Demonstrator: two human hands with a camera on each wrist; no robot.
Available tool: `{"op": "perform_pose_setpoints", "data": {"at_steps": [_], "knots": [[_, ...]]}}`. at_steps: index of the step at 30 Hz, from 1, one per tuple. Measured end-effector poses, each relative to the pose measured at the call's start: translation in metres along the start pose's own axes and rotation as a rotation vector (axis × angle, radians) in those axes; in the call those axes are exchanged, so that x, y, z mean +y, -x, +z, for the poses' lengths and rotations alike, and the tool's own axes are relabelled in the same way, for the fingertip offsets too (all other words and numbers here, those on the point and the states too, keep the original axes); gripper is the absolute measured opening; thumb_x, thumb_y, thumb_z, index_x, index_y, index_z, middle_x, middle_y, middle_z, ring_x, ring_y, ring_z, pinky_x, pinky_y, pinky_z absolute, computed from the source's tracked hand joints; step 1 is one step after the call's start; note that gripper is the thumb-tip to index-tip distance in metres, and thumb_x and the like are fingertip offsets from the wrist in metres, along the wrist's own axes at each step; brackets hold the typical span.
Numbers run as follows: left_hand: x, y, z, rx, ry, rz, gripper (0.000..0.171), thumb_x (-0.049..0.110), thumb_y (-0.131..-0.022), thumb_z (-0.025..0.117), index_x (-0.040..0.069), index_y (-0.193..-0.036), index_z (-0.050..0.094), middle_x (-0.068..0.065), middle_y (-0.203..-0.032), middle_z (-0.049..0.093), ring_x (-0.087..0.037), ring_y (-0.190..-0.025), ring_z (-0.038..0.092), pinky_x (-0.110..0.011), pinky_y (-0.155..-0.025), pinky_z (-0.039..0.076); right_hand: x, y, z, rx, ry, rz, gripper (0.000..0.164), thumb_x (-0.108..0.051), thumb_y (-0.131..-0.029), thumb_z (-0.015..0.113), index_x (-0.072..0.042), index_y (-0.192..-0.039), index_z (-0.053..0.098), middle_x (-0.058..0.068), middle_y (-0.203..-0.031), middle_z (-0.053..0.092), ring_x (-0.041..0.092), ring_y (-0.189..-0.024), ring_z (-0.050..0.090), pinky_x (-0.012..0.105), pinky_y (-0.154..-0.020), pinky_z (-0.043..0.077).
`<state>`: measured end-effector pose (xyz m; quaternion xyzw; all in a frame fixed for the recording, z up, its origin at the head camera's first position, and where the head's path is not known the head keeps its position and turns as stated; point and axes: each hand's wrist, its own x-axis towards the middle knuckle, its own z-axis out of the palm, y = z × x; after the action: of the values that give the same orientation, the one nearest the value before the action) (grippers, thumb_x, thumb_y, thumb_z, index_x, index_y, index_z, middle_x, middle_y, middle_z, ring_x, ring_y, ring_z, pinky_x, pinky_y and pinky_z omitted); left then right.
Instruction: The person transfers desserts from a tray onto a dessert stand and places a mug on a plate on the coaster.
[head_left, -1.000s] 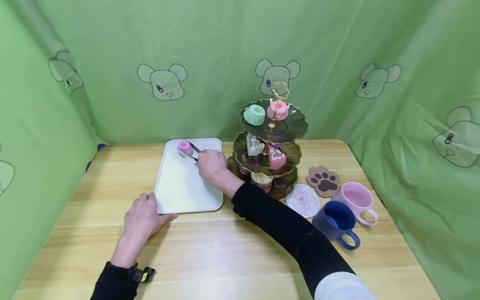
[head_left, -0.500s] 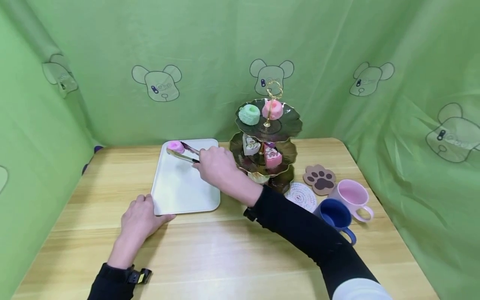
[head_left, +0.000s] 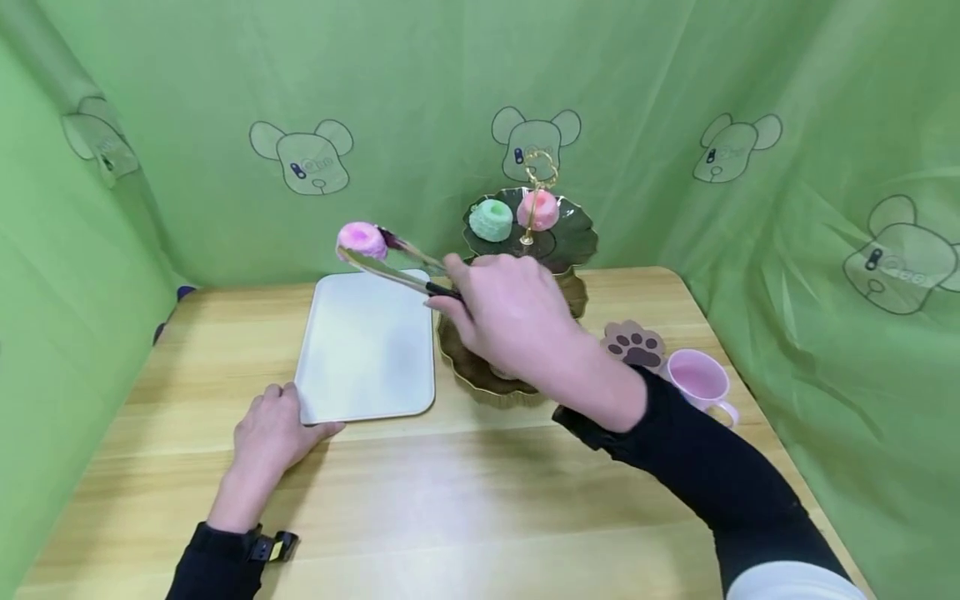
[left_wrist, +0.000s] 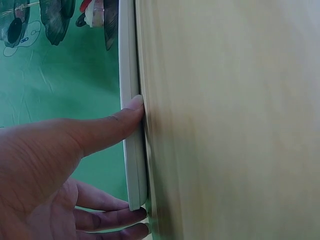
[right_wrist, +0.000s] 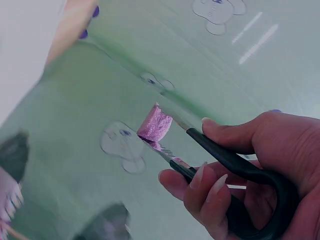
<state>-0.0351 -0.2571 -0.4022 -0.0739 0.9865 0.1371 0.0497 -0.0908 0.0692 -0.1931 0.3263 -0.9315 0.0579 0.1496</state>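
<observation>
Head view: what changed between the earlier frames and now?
The purple cake is lifted up off the white tray in the tongs; the right hand holding them moved up and right. Nothing was let go.

Unchanged: left hand at the tray's near left corner, green cake and pink cake on the top tier.

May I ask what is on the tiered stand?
A green cake and a pink cake sit on the top plate; in the head view, the right hand hides much of what lies below.
</observation>
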Motion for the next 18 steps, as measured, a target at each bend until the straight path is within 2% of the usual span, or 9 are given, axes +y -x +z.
{"op": "perform_pose_setpoints", "data": {"at_steps": [3,9,14,17,18], "knots": [[0.001,0.0,-0.001,-0.007,0.0,-0.005,0.105,0.059,-0.078,0.088,-0.022,-0.133,0.05,-0.034,-0.11,0.056,-0.049,-0.097,0.059,-0.06,-0.069,0.054,0.01,0.012,-0.015,0.037,-0.006,0.004,0.039,-0.043,-0.106,0.063,-0.009,-0.123,0.069,0.003,-0.075,0.062,0.026,-0.066,0.066,0.045,-0.05,0.05],[0.001,0.002,0.0,-0.003,0.008,0.005,0.102,0.057,-0.079,0.089,-0.021,-0.131,0.051,-0.034,-0.108,0.056,-0.05,-0.097,0.059,-0.061,-0.071,0.053,0.035,0.037,-0.037,0.103,-0.014,0.006,0.035,-0.039,-0.105,0.068,-0.006,-0.115,0.071,0.002,-0.065,0.053,0.024,-0.056,0.057,0.044,-0.047,0.044],[-0.001,0.001,-0.002,-0.013,0.001,-0.005,0.106,0.06,-0.079,0.088,-0.022,-0.133,0.049,-0.037,-0.112,0.055,-0.053,-0.101,0.058,-0.064,-0.073,0.053,0.059,0.055,-0.05,0.068,-0.002,0.059,0.037,-0.037,-0.106,0.066,-0.005,-0.123,0.073,0.003,-0.063,0.054,0.023,-0.053,0.053,0.043,-0.048,0.043],[-0.003,0.002,-0.003,-0.025,-0.002,-0.013,0.106,0.061,-0.079,0.088,-0.022,-0.133,0.049,-0.037,-0.113,0.055,-0.053,-0.102,0.057,-0.064,-0.074,0.053,0.07,0.067,-0.053,0.042,-0.006,0.102,0.046,-0.04,-0.106,0.065,-0.004,-0.136,0.071,0.001,-0.061,0.054,0.019,-0.048,0.048,0.039,-0.045,0.039],[-0.003,0.002,-0.003,-0.028,-0.001,-0.011,0.106,0.06,-0.079,0.087,-0.023,-0.134,0.049,-0.038,-0.113,0.055,-0.053,-0.102,0.057,-0.064,-0.075,0.053,0.073,0.071,-0.054,0.04,-0.001,0.11,0.046,-0.04,-0.106,0.065,-0.005,-0.136,0.071,0.001,-0.06,0.053,0.017,-0.047,0.047,0.038,-0.045,0.038]]}}
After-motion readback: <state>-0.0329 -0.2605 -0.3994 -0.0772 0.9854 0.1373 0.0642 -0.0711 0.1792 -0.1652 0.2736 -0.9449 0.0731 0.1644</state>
